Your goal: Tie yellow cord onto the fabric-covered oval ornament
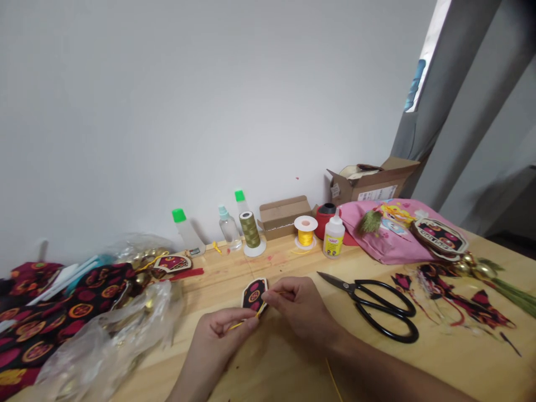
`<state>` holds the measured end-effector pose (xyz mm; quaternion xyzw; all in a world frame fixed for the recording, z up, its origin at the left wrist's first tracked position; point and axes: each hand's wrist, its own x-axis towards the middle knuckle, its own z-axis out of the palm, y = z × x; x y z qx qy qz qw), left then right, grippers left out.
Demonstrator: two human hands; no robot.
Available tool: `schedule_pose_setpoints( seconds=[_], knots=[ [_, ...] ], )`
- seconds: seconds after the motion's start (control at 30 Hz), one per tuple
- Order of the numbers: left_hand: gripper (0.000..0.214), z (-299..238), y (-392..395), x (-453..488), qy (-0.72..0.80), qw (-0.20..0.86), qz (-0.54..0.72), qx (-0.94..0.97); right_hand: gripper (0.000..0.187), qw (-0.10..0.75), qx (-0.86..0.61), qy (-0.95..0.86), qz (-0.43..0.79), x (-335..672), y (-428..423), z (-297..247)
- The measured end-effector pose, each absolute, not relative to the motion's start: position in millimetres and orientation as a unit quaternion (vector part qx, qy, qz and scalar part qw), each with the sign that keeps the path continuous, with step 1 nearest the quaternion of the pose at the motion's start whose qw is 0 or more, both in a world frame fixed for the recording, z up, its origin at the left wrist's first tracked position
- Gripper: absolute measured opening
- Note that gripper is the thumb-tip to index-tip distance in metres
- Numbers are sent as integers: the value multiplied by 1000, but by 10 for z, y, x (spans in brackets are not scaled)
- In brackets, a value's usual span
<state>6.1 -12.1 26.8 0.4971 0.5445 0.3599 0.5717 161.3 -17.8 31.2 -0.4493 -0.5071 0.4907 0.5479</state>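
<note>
My left hand (221, 330) is closed in a pinch on a thin yellow cord (243, 321) near the table's front edge. My right hand (298, 308) is closed too, its fingertips pinching the edge of a small fabric-covered piece (253, 291) with a black, red and orange pattern. The cord runs up to that piece between the two hands. The hands almost touch each other.
Black scissors (379, 305) lie open to the right. Along the wall stand a glue bottle (334, 236), a yellow spool (305, 233), an olive thread cone (250, 230) and green-capped bottles (187, 231). Patterned fabric (50, 318) and clear plastic bags (113, 343) cover the left. A pink bag (393, 237) sits at right.
</note>
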Motion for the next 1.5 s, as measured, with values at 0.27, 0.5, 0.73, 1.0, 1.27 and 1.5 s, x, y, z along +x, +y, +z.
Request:
schedule_pose_setpoints(
  seconds=[0.27, 0.5, 0.73, 1.0, 1.27, 1.5],
  knots=[
    [28, 291, -166, 88, 512, 628, 376, 451, 12, 561, -427, -515, 488, 1635, -153, 271],
    [23, 288, -133, 79, 553, 551, 346, 520, 12, 546, -455, -542, 449, 1675, -157, 287],
    [17, 348, -147, 130, 525, 508, 398, 554, 11, 542, -446, -576, 419, 1714, -148, 270],
    [21, 324, -163, 110, 498, 504, 428, 562, 12, 497, -394, -708, 310, 1673, -188, 234],
    [23, 279, -162, 84, 457, 516, 444, 573, 17, 515, -451, -637, 354, 1621, -230, 216],
    [28, 230, -168, 87, 458, 514, 425, 588, 18, 543, -469, -578, 389, 1610, -231, 214]
  ],
)
